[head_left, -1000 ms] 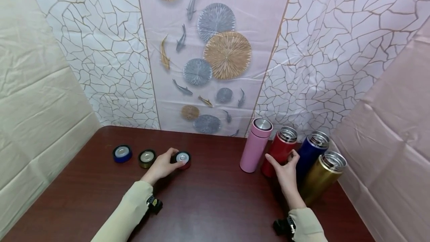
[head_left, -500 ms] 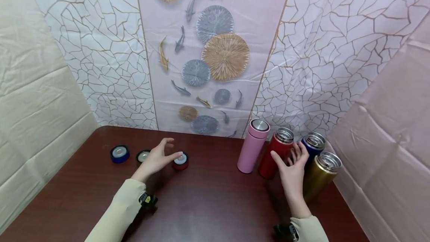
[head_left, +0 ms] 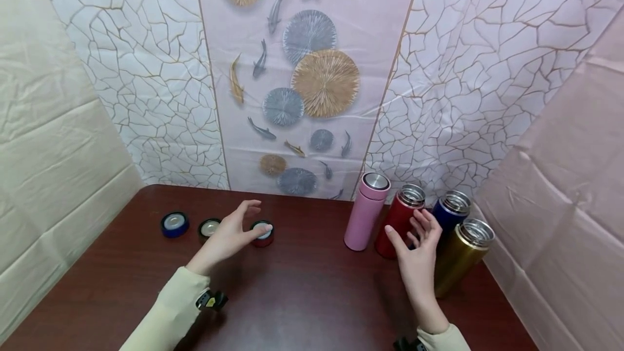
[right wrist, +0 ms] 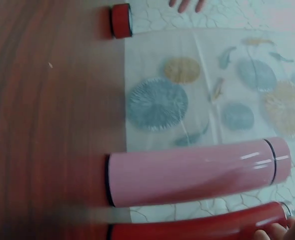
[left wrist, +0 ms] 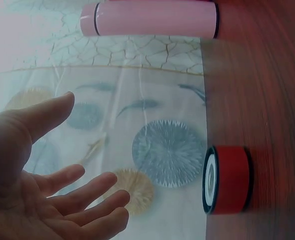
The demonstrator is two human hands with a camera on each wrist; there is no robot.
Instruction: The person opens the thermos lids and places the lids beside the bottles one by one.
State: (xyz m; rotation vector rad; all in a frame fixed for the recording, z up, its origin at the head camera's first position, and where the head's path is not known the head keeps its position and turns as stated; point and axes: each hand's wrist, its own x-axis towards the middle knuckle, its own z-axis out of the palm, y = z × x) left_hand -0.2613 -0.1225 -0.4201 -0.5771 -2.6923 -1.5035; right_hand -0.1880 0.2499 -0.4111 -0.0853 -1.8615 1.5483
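My left hand hovers over the table, thumb and fingers spread apart. It holds nothing; its thumb overlaps the red bottle lid in the head view. The left wrist view shows that lid resting on the table, apart from the fingers. My right hand is raised with bent, spread fingers in front of the red vacuum bottle, which stands lidless. In the right wrist view, fingertips overlap the red bottle near its neck. A pink bottle, its lid on, stands just left of the red one.
Right of the red bottle stand a blue bottle and a gold bottle, both lidless. A blue lid and a gold lid, partly behind my left hand, lie on the left. Patterned cloth hangs behind the table.
My left hand has let go of the red lid, lifting and spreading its fingers. My right hand has drawn back slightly from the red bottle. Lids and bottles stay in place.
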